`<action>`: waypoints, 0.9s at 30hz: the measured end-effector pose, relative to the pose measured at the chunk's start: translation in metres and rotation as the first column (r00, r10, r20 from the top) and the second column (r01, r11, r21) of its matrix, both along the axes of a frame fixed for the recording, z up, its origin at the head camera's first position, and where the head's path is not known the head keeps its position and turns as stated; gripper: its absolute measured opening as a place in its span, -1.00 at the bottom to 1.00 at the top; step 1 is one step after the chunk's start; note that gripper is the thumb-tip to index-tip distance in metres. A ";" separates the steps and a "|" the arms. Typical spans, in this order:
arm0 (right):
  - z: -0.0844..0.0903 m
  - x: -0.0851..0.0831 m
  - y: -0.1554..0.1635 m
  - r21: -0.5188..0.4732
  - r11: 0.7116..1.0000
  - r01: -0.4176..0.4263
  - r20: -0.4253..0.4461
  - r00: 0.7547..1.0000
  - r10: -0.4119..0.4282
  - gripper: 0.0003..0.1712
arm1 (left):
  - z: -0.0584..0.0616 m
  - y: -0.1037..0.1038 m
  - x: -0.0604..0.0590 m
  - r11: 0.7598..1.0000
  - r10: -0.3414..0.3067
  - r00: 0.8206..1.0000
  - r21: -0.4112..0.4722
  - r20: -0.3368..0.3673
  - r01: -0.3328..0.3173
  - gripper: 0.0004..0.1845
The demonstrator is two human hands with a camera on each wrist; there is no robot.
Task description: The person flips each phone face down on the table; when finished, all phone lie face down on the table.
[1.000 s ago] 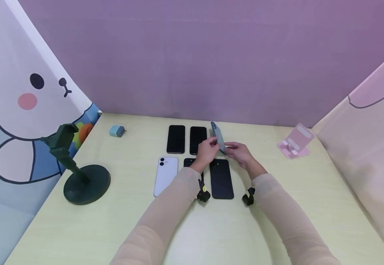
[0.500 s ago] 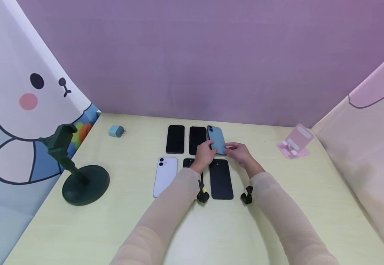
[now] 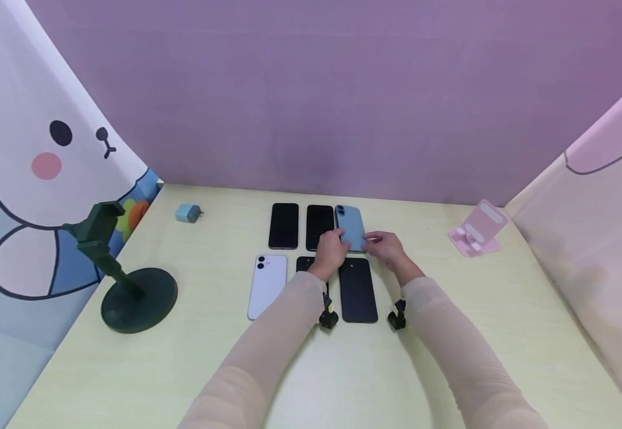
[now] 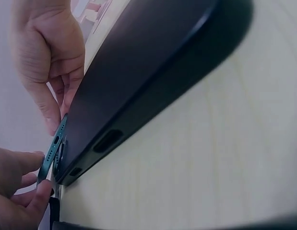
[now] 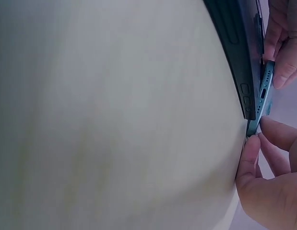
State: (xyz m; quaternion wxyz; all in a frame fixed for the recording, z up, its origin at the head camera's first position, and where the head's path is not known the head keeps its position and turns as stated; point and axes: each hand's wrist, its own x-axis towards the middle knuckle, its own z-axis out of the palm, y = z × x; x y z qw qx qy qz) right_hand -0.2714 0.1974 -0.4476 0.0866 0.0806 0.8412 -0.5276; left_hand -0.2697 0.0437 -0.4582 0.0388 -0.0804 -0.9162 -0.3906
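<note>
A light-blue phone [image 3: 351, 223] lies camera side up at the right end of the back row, its left edge slightly raised. My left hand [image 3: 330, 253] pinches its left edge near the bottom corner. My right hand [image 3: 388, 250] pinches the lower right corner between thumb and fingers. Both wrist views show the phone's bottom edge, with its charging port, slanting between the two hands. A black phone [image 3: 358, 292] lies just in front. Beside the blue phone is another black phone [image 3: 319, 226]. My left hand and wrist partly cover a dark phone [image 3: 305, 263].
Another black phone [image 3: 284, 226] is at the back row's left end, with a lilac phone [image 3: 267, 286] in front of it. A dark green stand [image 3: 139, 301] and a blue charger plug [image 3: 188, 213] are on the left. A pink phone stand [image 3: 479, 229] sits at right.
The blue phone, standing steeply on its edge a second ago, has been lowered nearly flat with its back upward. Both hands stay at its lower end.
</note>
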 end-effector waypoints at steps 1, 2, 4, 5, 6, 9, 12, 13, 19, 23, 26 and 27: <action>0.000 0.000 0.000 0.002 1.000 0.002 0.002 1.000 -0.002 -0.61 | 0.000 0.000 0.000 1.000 -0.001 1.000 -0.002 0.007 0.001 -0.60; 0.000 0.001 0.000 0.004 1.000 0.004 0.005 1.000 -0.004 -0.61 | 0.001 0.000 0.000 1.000 -0.003 1.000 -0.006 0.016 0.003 -0.60; 0.001 0.001 0.000 0.011 1.000 0.009 0.010 1.000 -0.009 -0.61 | 0.001 0.001 0.001 1.000 -0.008 0.999 -0.014 0.036 0.009 -0.59; 0.001 0.001 0.000 0.014 1.000 0.012 0.013 1.000 -0.013 -0.62 | 0.001 0.001 0.001 1.000 -0.010 0.999 -0.019 0.043 0.011 -0.59; 0.001 0.002 0.000 0.018 1.000 0.014 0.015 1.000 -0.014 -0.62 | 0.001 0.001 0.001 1.000 -0.010 0.999 -0.026 0.049 0.012 -0.59; 0.003 0.003 0.001 0.039 0.999 0.017 0.018 1.000 -0.018 -0.61 | 0.001 0.001 0.002 0.999 -0.008 0.999 -0.051 0.043 0.010 -0.60; 0.003 0.004 0.001 0.059 0.998 0.019 0.016 1.000 -0.020 -0.61 | 0.003 0.001 0.003 0.998 -0.002 1.000 -0.063 0.028 0.003 -0.63; 0.003 0.004 0.001 0.063 0.998 0.021 0.014 1.000 -0.022 -0.61 | 0.003 0.001 0.004 0.998 -0.002 1.000 -0.064 0.021 0.003 -0.63; 0.004 0.006 -0.001 0.084 0.996 0.031 0.010 0.999 -0.032 -0.61 | 0.003 -0.001 0.005 0.998 -0.007 1.000 -0.054 0.027 0.008 -0.65; 0.007 0.006 -0.003 0.090 0.996 0.024 0.011 1.000 -0.025 -0.60 | 0.003 -0.005 0.003 0.999 -0.028 0.998 -0.015 0.048 0.028 -0.72; 0.012 0.007 -0.007 0.115 0.993 0.017 -0.016 1.000 -0.015 -0.60 | 0.004 -0.012 0.000 0.998 -0.034 0.997 0.049 0.075 0.031 -0.70; 0.014 0.007 -0.010 0.123 0.992 0.014 -0.028 1.000 -0.010 -0.60 | 0.005 -0.015 -0.001 0.998 -0.032 0.997 0.058 0.072 0.028 -0.69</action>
